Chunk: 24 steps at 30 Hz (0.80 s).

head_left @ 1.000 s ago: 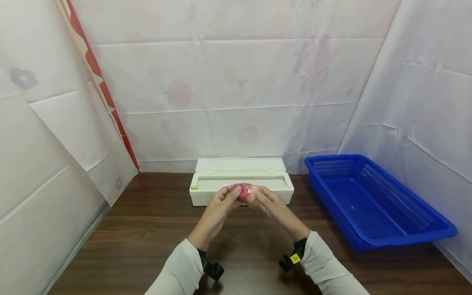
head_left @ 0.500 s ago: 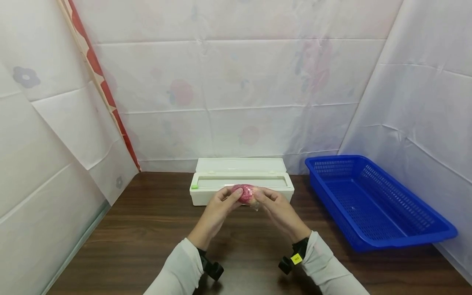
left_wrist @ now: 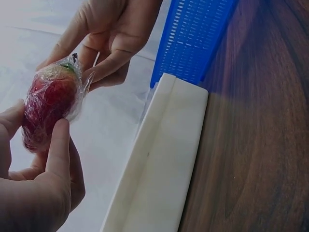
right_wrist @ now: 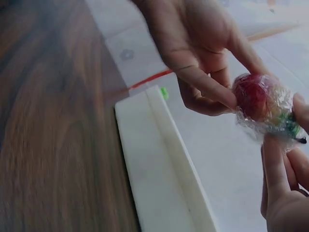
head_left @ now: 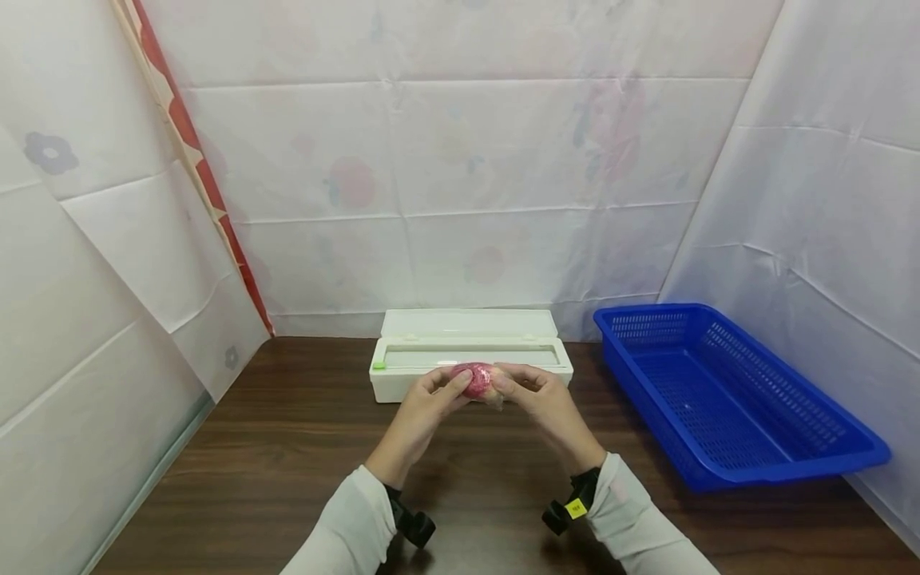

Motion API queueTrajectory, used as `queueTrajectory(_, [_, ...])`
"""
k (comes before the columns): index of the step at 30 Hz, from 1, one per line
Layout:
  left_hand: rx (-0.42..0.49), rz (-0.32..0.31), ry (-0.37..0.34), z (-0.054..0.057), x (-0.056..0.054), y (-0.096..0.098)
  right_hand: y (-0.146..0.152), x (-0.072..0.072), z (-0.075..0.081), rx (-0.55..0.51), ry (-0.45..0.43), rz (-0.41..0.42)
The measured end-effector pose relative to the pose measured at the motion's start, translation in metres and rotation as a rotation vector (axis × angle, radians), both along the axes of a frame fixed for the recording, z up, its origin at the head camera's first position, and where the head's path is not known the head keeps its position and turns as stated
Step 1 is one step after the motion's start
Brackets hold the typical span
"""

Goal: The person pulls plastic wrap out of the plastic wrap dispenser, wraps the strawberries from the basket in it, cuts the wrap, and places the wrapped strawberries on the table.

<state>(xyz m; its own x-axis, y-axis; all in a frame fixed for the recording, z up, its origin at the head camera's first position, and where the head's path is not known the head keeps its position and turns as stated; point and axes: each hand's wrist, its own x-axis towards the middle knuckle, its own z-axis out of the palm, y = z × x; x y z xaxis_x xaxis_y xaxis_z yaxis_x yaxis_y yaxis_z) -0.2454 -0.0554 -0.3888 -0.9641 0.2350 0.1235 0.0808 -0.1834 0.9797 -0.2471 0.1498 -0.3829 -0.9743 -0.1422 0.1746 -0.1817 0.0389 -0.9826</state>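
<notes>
A small red fruit [head_left: 474, 382], yellowish at one end with a green patch and a dark stem, is wrapped in clear cling film. It is held up in front of the white cling film dispenser [head_left: 417, 386]. My left hand [head_left: 424, 407] grips the red end between thumb and fingers. At the stem end, my right hand [head_left: 549, 407] pinches the film and fruit. In the left wrist view, wrinkled film [left_wrist: 83, 92] stands out loosely near the right fingertips. The right wrist view shows the stem poking out beside the right hand [right_wrist: 285, 193].
The dispenser's lid [head_left: 469, 323] stands raised at the back, and a green slider [head_left: 379, 366] sits at its left end. To the right is a blue plastic basket [head_left: 690, 471]. White sheeting [head_left: 460, 160] encloses the dark wooden table [head_left: 287, 447].
Both hands stay nearly in place around the wrapped fruit. The right fingers have shifted slightly at the stem end, and the loose film hanging there has changed shape.
</notes>
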Motion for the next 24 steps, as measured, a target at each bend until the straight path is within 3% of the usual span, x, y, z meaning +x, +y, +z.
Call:
queueTrajectory(4, [-0.016, 0.008, 0.003, -0.0018, -0.0005, 0.0005, -0.0001, -0.0007, -0.0004, 0.058, 0.053, -0.056])
queueTrajectory(9, [-0.011, 0.021, 0.001, -0.0019, -0.0013, 0.0011, 0.0011, -0.0043, -0.0003, 0.057, 0.040, -0.017])
queueTrajectory(15, [0.045, 0.016, 0.008, -0.0012, -0.0020, 0.0012, -0.0005, -0.0078, -0.0005, -0.026, -0.040, 0.194])
queueTrajectory(19, [0.037, -0.006, 0.019, -0.0015, -0.0018, 0.0011, -0.0007, -0.0083, -0.0015, -0.031, -0.092, 0.337])
queueTrajectory(24, [0.023, -0.039, 0.027, -0.0022, -0.0011, 0.0019, -0.0006, -0.0072, -0.0032, -0.043, -0.106, 0.426])
